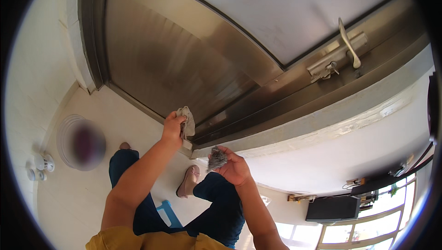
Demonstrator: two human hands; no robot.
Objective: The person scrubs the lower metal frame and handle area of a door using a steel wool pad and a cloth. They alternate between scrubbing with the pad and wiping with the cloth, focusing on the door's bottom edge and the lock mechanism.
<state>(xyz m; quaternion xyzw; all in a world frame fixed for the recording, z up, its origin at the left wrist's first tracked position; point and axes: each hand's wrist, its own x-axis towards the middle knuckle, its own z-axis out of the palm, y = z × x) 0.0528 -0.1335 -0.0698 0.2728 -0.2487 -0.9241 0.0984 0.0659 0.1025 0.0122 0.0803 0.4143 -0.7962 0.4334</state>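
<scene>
A crumpled beige cloth (pixel 187 120) is gripped in my left hand (pixel 171 129), close to the lower edge of a metal door (pixel 165 56). My right hand (pixel 235 167) pinches a grey steel-wool scouring pad (pixel 217 159) between thumb and fingers, just in front of the door frame's corner. Streaks and dull reflections show on the door's brownish metal panel. Higher up, a lever handle (pixel 350 44) and a lock with keys (pixel 331 67) sit on the door's edge.
On the floor to the left stands a round bucket or basin (pixel 81 143), its contents blurred. White containers (pixel 44 162) are by the left wall. A blue plastic stool (pixel 169 213) is between my legs. At the right are a dark screen (pixel 333 208) and windows (pixel 376 227).
</scene>
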